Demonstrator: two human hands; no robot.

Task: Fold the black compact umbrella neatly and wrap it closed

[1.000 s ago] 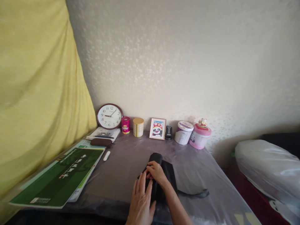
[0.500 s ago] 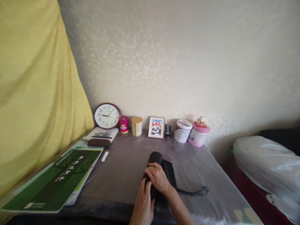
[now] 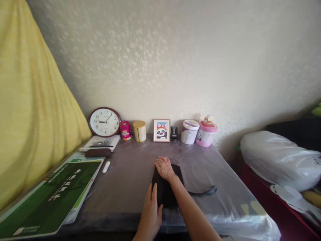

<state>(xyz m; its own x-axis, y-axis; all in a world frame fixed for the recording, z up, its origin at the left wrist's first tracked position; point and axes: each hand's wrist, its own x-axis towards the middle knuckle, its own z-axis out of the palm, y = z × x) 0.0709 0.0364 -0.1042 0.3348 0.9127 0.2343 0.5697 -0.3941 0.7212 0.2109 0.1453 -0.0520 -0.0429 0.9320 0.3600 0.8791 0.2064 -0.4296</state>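
Note:
A black folded cloth piece (image 3: 167,195) lies on the covered table in front of me, and a thin dark strap (image 3: 207,191) trails from its right side. My right hand (image 3: 164,167) rests on top of the cloth's far end, palm down, with its fingers loosely bent toward the far left corner. Along the near left edge is my left hand (image 3: 151,209), touching the cloth, its thumb apart from its fingers. Part of the cloth is hidden under the right hand and forearm.
On the left lie a green book (image 3: 55,197), a brown case (image 3: 97,153) and a white stick-like object (image 3: 106,167). Along the wall stand a clock (image 3: 104,122), a pink can (image 3: 125,130), a yellow-lidded can (image 3: 139,131), a framed panda picture (image 3: 162,130) and two tubs (image 3: 190,132).
The thick black roll under my hands now looks flatter. My right hand has moved to its far end, and my left hand's fingers have come off the top to the left edge. The view has shifted.

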